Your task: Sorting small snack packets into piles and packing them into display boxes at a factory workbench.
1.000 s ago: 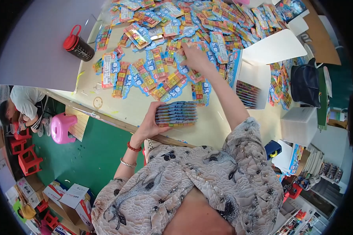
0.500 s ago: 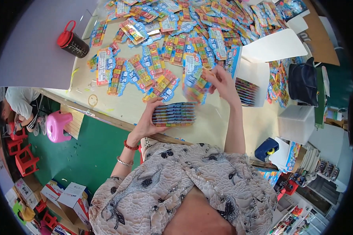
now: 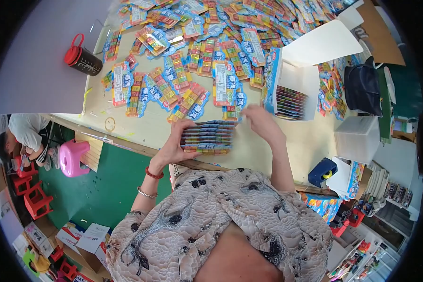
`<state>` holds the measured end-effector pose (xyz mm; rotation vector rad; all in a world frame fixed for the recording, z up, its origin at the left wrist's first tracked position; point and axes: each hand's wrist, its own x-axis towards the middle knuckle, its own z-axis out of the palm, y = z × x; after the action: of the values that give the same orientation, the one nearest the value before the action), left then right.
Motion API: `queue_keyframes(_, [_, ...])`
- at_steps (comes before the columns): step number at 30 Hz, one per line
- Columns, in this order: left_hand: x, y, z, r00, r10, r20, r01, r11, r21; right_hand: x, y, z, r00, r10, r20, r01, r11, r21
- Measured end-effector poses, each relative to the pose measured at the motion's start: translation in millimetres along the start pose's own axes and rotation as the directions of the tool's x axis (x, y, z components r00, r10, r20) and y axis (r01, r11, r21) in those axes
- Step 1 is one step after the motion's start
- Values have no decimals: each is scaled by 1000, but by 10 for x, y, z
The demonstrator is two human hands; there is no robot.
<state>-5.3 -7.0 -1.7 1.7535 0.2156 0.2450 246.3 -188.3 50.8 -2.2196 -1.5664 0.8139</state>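
Observation:
My left hand (image 3: 174, 146) is wrapped round the left end of a stack of blister packs (image 3: 207, 137), which stand in layers near the table's front edge. Just right of and above that stack is my right hand (image 3: 264, 124), its fingers bent toward the left and blurred; whether anything is between them is hidden. Beyond the fingers lie more flat blister packs, one with a printed back (image 3: 224, 83) and one partly under it (image 3: 235, 105). A white-lined carton (image 3: 300, 77) to the right stands open, with a row of similar packs (image 3: 290, 103) inside.
Loose blister packs (image 3: 178, 70) cover the table's far side. A dark bottle with a red lid (image 3: 88, 62) is at the left. To the right are a black bag (image 3: 362, 89), a clear plastic box (image 3: 357, 138) and a blue tape dispenser (image 3: 321, 172). A person (image 3: 28, 134) sits low by a pink stool (image 3: 73, 158).
The blister pack that was in my right hand no longer shows there. That hand has moved down toward the stack. My left hand keeps its hold; the view has shifted slightly.

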Motion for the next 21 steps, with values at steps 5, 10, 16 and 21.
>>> queue_keyframes(5, [20, 188, 14, 995, 98, 6, -92, 902, 421, 598, -289, -182, 876, -258, -408, -57, 784, -618])
queue_keyframes(10, [5, 134, 64, 999, 32, 25, -32, 999, 0, 1010, 125, -147, 858, -475, -196, 303, 775, -555])
queue_keyframes(16, [-56, 47, 125, 994, 96, -51, -93, 994, 53, 718, -468, -217, 832, -544, -105, 393, 713, -580])
queue_keyframes(21, [-25, 107, 177, 975, 29, -220, -46, 996, -70, 624, -613, -136, 938, -190, 292, 207, 978, -31])
